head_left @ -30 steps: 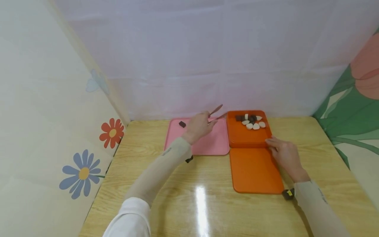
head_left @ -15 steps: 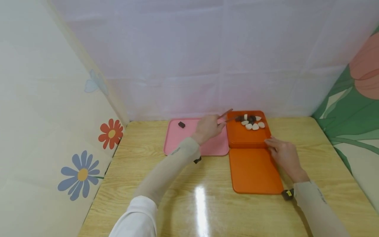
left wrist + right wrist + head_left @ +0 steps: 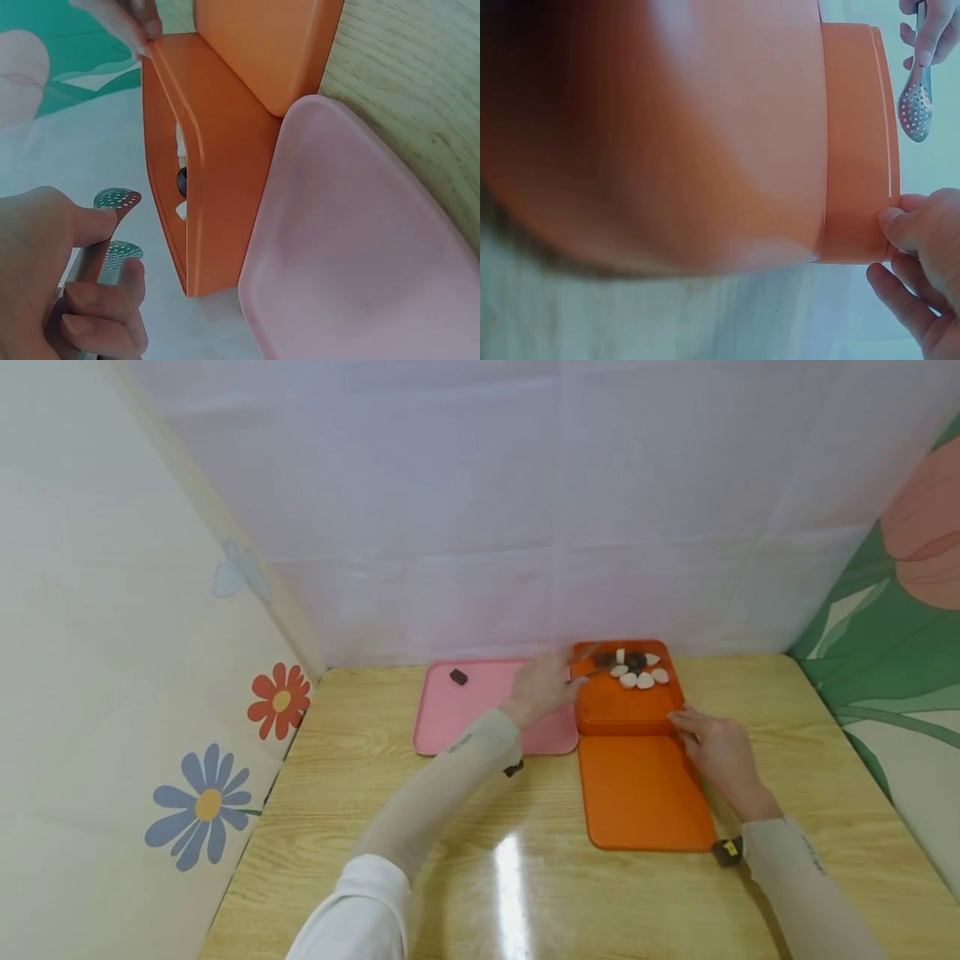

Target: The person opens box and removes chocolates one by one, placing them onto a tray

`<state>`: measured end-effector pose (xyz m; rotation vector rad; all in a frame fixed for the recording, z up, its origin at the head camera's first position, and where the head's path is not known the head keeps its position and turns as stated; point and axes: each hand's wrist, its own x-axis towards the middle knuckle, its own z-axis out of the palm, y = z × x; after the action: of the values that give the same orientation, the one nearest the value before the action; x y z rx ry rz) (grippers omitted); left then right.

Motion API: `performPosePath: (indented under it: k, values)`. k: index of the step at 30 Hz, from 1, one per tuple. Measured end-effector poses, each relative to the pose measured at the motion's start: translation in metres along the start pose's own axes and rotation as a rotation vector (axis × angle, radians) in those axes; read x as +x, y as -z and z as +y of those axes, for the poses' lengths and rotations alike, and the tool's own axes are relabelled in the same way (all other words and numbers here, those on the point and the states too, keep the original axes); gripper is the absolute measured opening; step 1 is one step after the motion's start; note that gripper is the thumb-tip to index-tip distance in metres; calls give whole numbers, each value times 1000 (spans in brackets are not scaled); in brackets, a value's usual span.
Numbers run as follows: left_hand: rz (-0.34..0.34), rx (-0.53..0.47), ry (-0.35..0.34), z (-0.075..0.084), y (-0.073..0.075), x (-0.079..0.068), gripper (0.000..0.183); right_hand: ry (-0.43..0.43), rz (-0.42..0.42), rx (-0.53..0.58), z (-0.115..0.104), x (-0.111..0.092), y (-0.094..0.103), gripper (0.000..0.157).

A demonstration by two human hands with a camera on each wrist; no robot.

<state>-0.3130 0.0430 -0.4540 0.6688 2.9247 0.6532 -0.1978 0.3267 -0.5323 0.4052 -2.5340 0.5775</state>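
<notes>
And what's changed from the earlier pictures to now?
The left hand has moved rightward above the pink tray, bringing the tongs over the left part of the orange box. Nothing was visibly taken up or let go. The right hand still pinches the box's near right corner; the dark piece on the tray stays put.

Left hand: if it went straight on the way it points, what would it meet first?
Likely the dark and white pieces in the orange box: the left hand holds tongs aimed towards them. Wrist views show the tongs above the rim, so they may pass clear.
</notes>
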Motion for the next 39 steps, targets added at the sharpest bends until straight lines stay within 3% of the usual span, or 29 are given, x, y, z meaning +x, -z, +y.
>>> performPosePath:
  k: [5,19,24,31,39]
  values:
    - [-12,-27,31,5,-3,0,63,3,2,-3,1,0,-1,33]
    - [-68,113,9,13,-15,1,54,20,18,-10,0,0,-2,32]
    - [-64,158,-7,14,-20,0,56,19,9,-9,0,1,-4,31]
    - [-118,258,-9,22,-32,10,65,14,12,-5,-1,1,-3,31]
    - [-84,267,46,37,-40,17,45,11,15,-5,-2,0,-2,31]
